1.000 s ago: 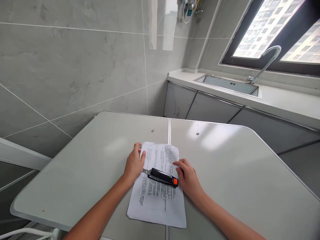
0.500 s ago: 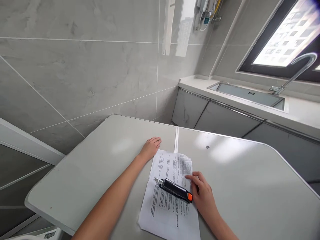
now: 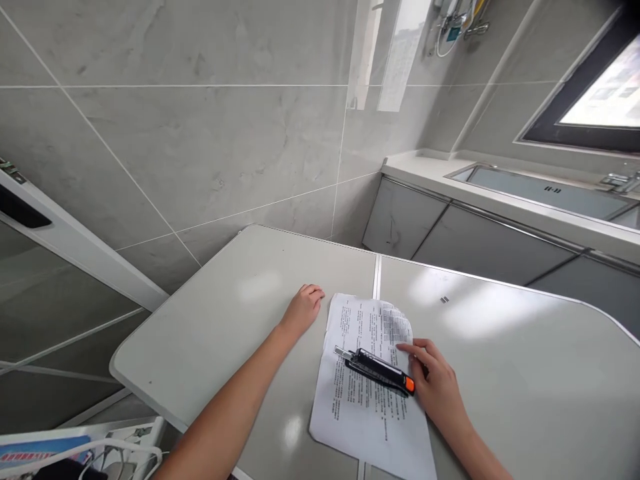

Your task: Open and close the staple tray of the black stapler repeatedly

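Note:
A printed sheet of paper (image 3: 373, 400) lies on the grey table (image 3: 240, 313). Across its middle lies a black utility knife (image 3: 376, 369) with an orange end and a short blade poking out at its left. My right hand (image 3: 434, 387) rests on the paper's right edge, fingers curled beside the knife's orange end. Its fingertips touch the sheet. My left hand (image 3: 303, 309) lies on the table just left of the paper's top corner, fingers loosely bent and empty.
A seam (image 3: 376, 280) splits the table top in two. Behind it is a tiled wall; a counter with a sink (image 3: 540, 190) runs at the right under a window. A box with cables (image 3: 75, 453) sits low at the left.
My left hand came off the paper and moved to the table beside its top left corner, fingers curling in. My right hand stayed by the knife. The view swung left.

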The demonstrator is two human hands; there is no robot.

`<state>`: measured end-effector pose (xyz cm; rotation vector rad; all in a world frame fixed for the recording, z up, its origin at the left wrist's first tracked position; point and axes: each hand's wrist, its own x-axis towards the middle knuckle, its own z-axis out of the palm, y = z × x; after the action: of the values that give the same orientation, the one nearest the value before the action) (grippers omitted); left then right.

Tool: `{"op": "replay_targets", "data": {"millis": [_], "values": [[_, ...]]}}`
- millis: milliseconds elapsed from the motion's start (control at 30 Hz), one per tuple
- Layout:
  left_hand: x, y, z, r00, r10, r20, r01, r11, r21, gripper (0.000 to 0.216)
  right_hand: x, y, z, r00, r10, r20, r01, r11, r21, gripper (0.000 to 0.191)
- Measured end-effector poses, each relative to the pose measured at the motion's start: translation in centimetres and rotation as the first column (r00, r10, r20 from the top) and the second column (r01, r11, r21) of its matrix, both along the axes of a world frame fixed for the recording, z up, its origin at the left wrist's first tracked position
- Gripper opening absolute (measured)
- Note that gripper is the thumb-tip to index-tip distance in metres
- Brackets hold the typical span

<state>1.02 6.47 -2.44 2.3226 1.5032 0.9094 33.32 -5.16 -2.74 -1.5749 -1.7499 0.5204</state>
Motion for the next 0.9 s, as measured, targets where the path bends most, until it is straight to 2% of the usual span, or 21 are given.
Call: {"op": "replay_targets", "data": {"millis": [133, 233, 333, 433, 533, 633, 700, 800, 900], "values": [[0.0, -0.6, 1.0, 0.998, 0.002, 0.066, 0.002, 0.998, -0.066, 0.027, 0.3, 1.2, 0.2, 1.0, 0.017, -0.022, -0.018, 0.999, -0.029, 0.032], [1.0, -1.4, 1.8, 0.968, -0.07, 0.241, 0.084, 0.995, -0.046, 0.024, 0.5, 1.6, 0.4, 0.998, 0.046, -0.036, -0.048, 0.997, -0.055, 0.033], [2.3, -2.0, 2.1, 0.841, -0.105, 0.53, 0.181, 0.979, -0.093, 0.018, 0.6, 1.7, 0.6, 0.996, 0.082, -0.045, -0.084, 0.995, -0.059, 0.034], [2.9, -2.1, 2.0, 0.666, -0.016, 0.746, 0.274, 0.935, -0.225, 0.011, 0.5, 1.7, 0.9, 0.994, 0.096, -0.056, -0.099, 0.994, -0.045, 0.035], [2.9, -1.9, 2.1, 0.512, 0.043, 0.858, 0.329, 0.913, -0.242, 0.015, 0.3, 1.6, 1.1, 0.994, 0.085, -0.07, -0.087, 0.996, -0.018, 0.032], [2.8, -1.8, 2.4, 0.427, 0.043, 0.903, 0.373, 0.902, -0.219, 0.014, 0.1, 1.4, 1.2, 0.995, 0.063, -0.082, -0.062, 0.998, 0.016, 0.03], [2.8, -1.8, 2.5, 0.408, 0.051, 0.911, 0.398, 0.889, -0.228, 0.015, 0.1, 1.2, 1.3, 0.994, 0.033, -0.1, -0.029, 0.999, 0.042, 0.027], [3.0, -2.0, 2.5, 0.45, 0.083, 0.889, 0.409, 0.866, -0.288, 0.019, 0.4, 0.6, 1.5, 0.991, -0.012, -0.135, 0.03, 0.991, 0.133, 0.021], [3.0, -2.1, 2.4, 0.511, 0.088, 0.855, 0.414, 0.846, -0.335, 0.025, 0.5, -0.2, 1.8, 0.987, 0.098, -0.126, -0.061, 0.962, 0.266, 0.019]]}}
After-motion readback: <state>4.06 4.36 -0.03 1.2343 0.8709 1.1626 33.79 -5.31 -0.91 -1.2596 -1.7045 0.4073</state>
